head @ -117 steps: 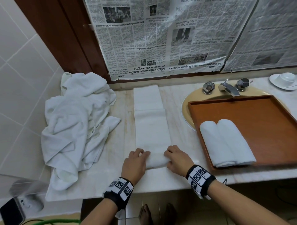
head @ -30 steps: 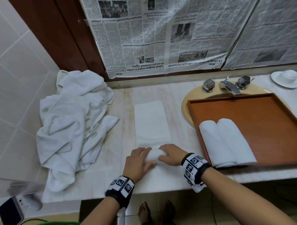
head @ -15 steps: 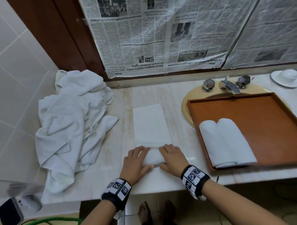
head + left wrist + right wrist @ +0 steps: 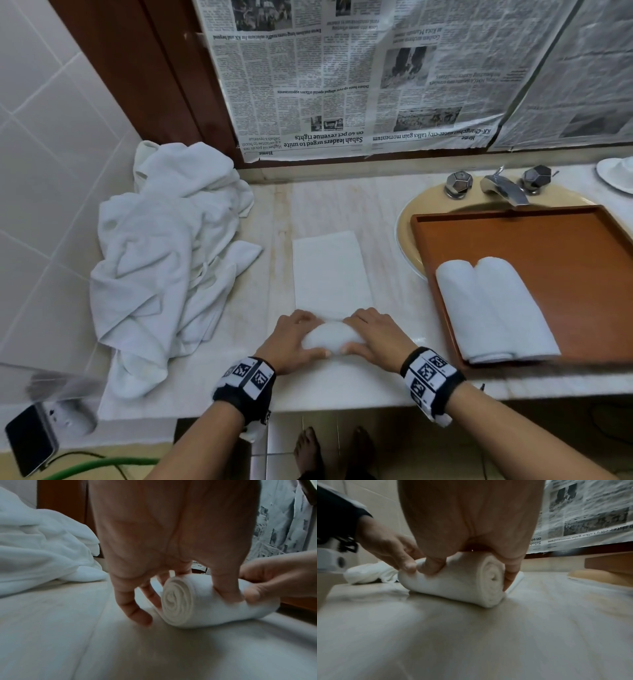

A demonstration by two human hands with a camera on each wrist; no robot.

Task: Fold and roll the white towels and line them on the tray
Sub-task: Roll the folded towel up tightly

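Near the front edge of the bench (image 4: 342,212), we curl our left hand (image 4: 291,337) and right hand (image 4: 375,334) around the half-rolled towel (image 4: 331,337), its flat tail stretching toward the back. Two finished rolls (image 4: 493,308) lie side by side on the tray (image 4: 548,240) at the right. A heap of unfolded towels (image 4: 164,260) waits at the left end.

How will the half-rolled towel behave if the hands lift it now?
The half-rolled towel is soft cloth, so it would likely sag. Its flat tail is unrolled and would probably hang and loosen the spiral. The left hand and right hand both grip it, which suggests it needs holding.
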